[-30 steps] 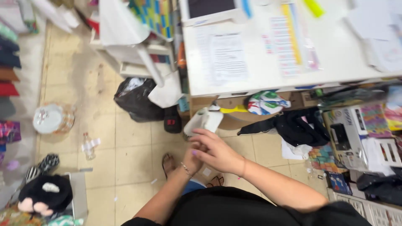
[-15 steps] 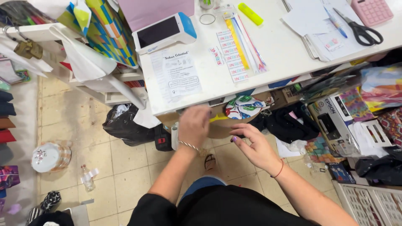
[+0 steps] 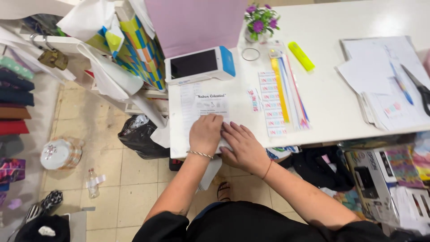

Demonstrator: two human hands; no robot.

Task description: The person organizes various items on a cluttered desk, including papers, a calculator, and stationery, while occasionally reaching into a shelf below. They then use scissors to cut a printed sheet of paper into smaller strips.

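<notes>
My left hand [image 3: 205, 133] and my right hand [image 3: 242, 146] lie side by side, palms down, on a white printed paper sheet [image 3: 204, 105] at the near left corner of the white table [image 3: 331, 103]. Both hands press flat on the sheet's lower part, fingers close together. A thin bracelet sits on my left wrist and a red cord on the right. Whether anything is under the palms is hidden.
A card terminal [image 3: 200, 65] stands just beyond the sheet. Sticker strips [image 3: 274, 104], a yellow highlighter [image 3: 301, 56], a small flower pot [image 3: 258, 23], stacked papers [image 3: 380, 85] and scissors [image 3: 420, 89] lie on the table. A black bag [image 3: 139, 136] and a printer box [image 3: 371, 177] stand on the floor.
Both hands rose from below the table edge onto the paper sheet and now rest flat on it. The view tilted up toward the tabletop.
</notes>
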